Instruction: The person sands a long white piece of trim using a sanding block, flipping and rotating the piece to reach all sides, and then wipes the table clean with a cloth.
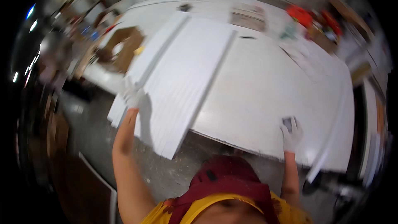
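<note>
My left hand (133,96), in a white glove, is at the near left end of long white strips (182,74) lying side by side on the table. Its fingers look spread, though blurred, and I cannot tell whether they touch the strips. A grey gap or edge (163,52) runs lengthwise between the strips. Over at the right, near the table's front edge, my white-gloved right hand (292,137) closes on a small dark grey block (287,122). The block's exact kind is too blurred to make out.
The strips overhang the white table's (240,87) front edge. An open cardboard box (132,49) stands at the left. At the back are a pale block-shaped stack (248,16) and a thin dark piece (247,37). Red items (299,14) sit far right. A long white strip (331,141) lies rightmost.
</note>
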The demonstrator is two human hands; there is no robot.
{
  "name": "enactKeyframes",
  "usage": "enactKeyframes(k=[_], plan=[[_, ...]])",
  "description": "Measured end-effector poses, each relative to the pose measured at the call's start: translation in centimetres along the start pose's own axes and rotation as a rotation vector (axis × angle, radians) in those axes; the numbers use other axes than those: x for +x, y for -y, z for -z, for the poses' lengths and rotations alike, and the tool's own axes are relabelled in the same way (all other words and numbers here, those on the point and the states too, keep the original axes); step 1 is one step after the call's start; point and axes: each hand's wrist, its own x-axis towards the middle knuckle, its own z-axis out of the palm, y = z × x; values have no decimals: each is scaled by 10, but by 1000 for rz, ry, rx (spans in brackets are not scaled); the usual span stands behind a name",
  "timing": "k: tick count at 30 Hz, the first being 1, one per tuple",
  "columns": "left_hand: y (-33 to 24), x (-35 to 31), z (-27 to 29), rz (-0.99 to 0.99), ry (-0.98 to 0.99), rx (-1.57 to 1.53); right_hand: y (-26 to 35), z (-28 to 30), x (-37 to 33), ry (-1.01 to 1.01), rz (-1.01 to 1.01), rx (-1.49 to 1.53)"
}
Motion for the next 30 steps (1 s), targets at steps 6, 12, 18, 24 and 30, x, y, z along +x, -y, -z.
enactKeyframes(k=[6,12,18,24,30], plan=[[-153,-114,65,-17,180,-759,34,20,21,465,-175,-210],[-264,-238,107,216,902,-1298,-17,139,-10,-66,-705,296],[-332,-313,108,150,1664,-1415,-152,216,-105,-425,-1042,1125],[-402,-324,87,-115,1874,-1399,-130,194,-113,-456,-1083,1626],[-490,-329,65,169,1891,-1563,-54,146,-116,-219,-860,1732]])
